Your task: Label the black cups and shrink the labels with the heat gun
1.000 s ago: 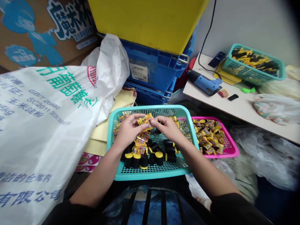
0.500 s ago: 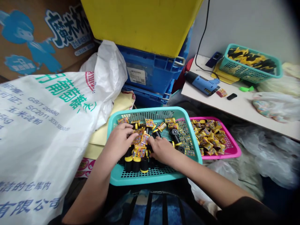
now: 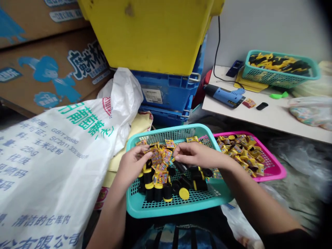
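Note:
On my lap sits a turquoise basket (image 3: 178, 209) of black canisters with yellow caps and loose printed yellow sleeves. My left hand (image 3: 135, 160) is over its left part, thumb and fingers closed on a printed yellow sleeve (image 3: 156, 156); more such sleeves lie beside it. Over the middle of the basket, my right hand (image 3: 195, 154) pinches a tilted black canister (image 3: 181, 167) by its yellow-capped end. A yellow cap (image 3: 184, 193) faces up near the basket's front wall. Several canisters (image 3: 149, 193) stand or lean at the front left.
A pink basket (image 3: 281, 171) of yellow sleeved pieces stands to the right. On the white table (image 3: 269, 119) are a blue heat gun (image 3: 224, 95) and another turquoise basket (image 3: 280, 81). A white sack (image 3: 59, 166) lies left; yellow (image 3: 153, 38) and blue crates (image 3: 166, 86) are stacked ahead.
My right hand has risen out of the pile and moved right with a canister in its fingers. Canisters at the front right are now uncovered. The view has shifted slightly.

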A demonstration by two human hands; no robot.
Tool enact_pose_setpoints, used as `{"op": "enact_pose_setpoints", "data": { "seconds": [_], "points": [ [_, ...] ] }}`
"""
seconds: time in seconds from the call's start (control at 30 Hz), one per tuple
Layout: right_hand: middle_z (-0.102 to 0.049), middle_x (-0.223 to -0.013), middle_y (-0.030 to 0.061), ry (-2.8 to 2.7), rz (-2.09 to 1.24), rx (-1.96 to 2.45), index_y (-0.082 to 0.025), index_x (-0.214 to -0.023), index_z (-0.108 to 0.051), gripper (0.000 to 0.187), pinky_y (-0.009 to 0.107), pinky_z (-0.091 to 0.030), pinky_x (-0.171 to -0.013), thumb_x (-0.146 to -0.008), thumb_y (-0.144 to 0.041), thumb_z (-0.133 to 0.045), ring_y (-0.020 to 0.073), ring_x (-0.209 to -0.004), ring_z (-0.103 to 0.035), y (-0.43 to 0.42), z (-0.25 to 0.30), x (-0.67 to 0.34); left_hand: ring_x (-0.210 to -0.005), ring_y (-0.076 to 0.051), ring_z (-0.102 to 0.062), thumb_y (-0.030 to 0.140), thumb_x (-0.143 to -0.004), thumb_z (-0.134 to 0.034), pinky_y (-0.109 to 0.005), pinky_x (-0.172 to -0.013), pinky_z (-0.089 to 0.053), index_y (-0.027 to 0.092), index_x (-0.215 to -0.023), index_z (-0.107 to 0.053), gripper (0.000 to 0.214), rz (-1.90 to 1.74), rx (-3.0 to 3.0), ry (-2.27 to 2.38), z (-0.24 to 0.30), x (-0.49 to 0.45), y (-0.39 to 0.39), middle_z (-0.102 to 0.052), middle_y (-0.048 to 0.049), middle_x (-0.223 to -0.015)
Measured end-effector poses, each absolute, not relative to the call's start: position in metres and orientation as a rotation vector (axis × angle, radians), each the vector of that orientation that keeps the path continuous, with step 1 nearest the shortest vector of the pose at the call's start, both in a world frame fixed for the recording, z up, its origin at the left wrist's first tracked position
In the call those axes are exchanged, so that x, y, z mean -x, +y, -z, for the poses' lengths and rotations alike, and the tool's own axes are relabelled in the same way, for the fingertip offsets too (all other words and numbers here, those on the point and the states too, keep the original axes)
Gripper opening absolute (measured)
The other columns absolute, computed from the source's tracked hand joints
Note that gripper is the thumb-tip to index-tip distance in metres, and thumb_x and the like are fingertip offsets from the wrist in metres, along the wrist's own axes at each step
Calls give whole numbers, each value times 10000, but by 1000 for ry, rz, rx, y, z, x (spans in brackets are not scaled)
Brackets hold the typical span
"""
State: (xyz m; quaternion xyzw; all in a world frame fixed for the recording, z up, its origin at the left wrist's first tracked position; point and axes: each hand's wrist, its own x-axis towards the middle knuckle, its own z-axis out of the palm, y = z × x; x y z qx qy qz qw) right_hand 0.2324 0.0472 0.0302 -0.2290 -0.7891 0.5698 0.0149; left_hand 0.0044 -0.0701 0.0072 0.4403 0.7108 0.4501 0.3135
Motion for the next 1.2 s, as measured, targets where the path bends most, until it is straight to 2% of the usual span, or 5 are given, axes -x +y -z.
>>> {"op": "enact_pose_setpoints", "data": {
  "seconds": [0.13,0.33,0.53,0.77,1.2],
  "points": [
    [-537,-720,10,-1878,-2044,715,-145,-880,-539,198,209,-404,-566,-800,-326,-530,100,-602,-499,48,-25,-219,-681,-172,-645,364,-635,-773,-242,-550,-490,176,-623,-596,258,-1206,-1072,1933,-10,-3,-74,-682,-53,-760],
    [-551,-761,44,-1281,-2336,727,-117,-936,-603,247,179,-332,-452,-821,-294,-475,89,-565,-453,51,-2,-208,-515,-135,-598,359,-617,-787,-190,-451,-432,210,-1091,-535,556,-1232,-821,1698,-23,-22,-64,-602,64,-563],
    [-606,-934,79,-1088,-2418,556,-124,-1151,-631,491,259,-548,-685,-770,-414,-738,155,-814,-618,61,-4,-225,-379,-61,-445,445,-613,-793,-143,-346,-285,180,-787,-637,354,-1217,-803,1747,-23,-33,-53,-577,50,-495],
    [-638,-995,76,-1019,-2344,474,-129,-1024,-678,457,247,-508,-819,-698,-421,-811,128,-867,-600,65,-5,-234,-499,-137,-598,462,-599,-808,-252,-499,-512,180,-753,-773,324,-1276,-903,1857,-24,-41,-52,-701,-21,-610],
    [-628,-861,31,-1526,-1996,605,-127,-1041,-630,393,234,-438,-701,-749,-369,-734,107,-757,-565,68,1,-237,-760,-216,-709,455,-703,-754,-307,-677,-585,238,-883,-802,286,-1238,-1055,1901,-25,-46,-49,-775,-49,-823]
  ]
}}
